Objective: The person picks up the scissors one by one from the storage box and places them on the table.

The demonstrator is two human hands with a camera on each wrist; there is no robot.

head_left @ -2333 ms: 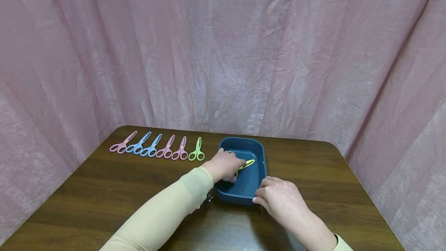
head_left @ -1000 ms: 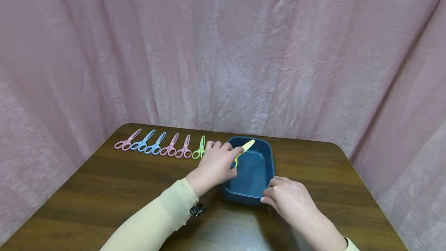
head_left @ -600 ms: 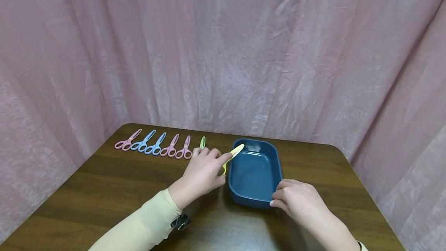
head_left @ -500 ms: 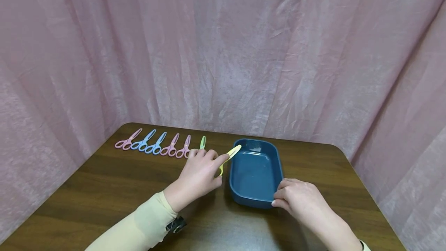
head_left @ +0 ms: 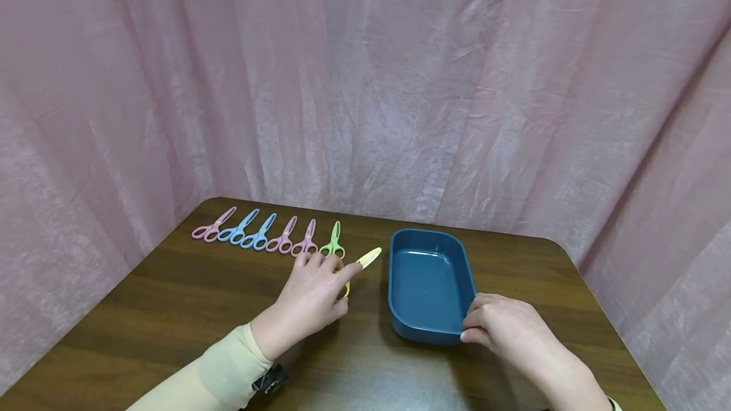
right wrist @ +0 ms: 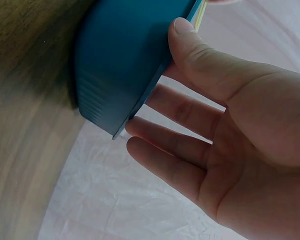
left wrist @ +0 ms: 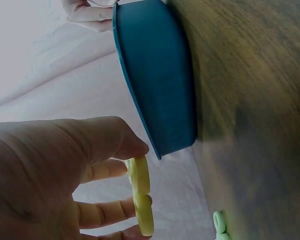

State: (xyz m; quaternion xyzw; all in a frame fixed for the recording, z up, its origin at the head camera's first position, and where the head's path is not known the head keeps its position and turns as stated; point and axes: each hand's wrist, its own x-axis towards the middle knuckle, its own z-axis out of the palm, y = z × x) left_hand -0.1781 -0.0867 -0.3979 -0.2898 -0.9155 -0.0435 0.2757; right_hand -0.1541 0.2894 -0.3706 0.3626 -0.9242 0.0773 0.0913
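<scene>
In the head view my left hand (head_left: pixel 305 300) pinches a pair of yellow scissors (head_left: pixel 370 257) between thumb and fingers, left of a blue rectangular bin (head_left: pixel 432 337). The blades point toward the back right. The left wrist view shows the yellow handles (left wrist: pixel 141 192) clear of the wooden surface. My right hand (head_left: pixel 511 328) grips the bin's near right corner. In the right wrist view its thumb (right wrist: pixel 190 47) lies on the outer wall and other fingers are on the rim's far side. No object shows inside the bin.
On the brown wooden table (head_left: pixel 188 322), a row lies at the back left: pink scissors (head_left: pixel 212 227), blue scissors (head_left: pixel 259 234), more pink scissors (head_left: pixel 305 240) and green scissors (head_left: pixel 335 240). A pink curtain (head_left: pixel 365 81) hangs behind the table.
My left hand has lifted the yellow scissors out of the bin and carried them left, near the green scissors. The right hand has stayed on the bin's corner.
</scene>
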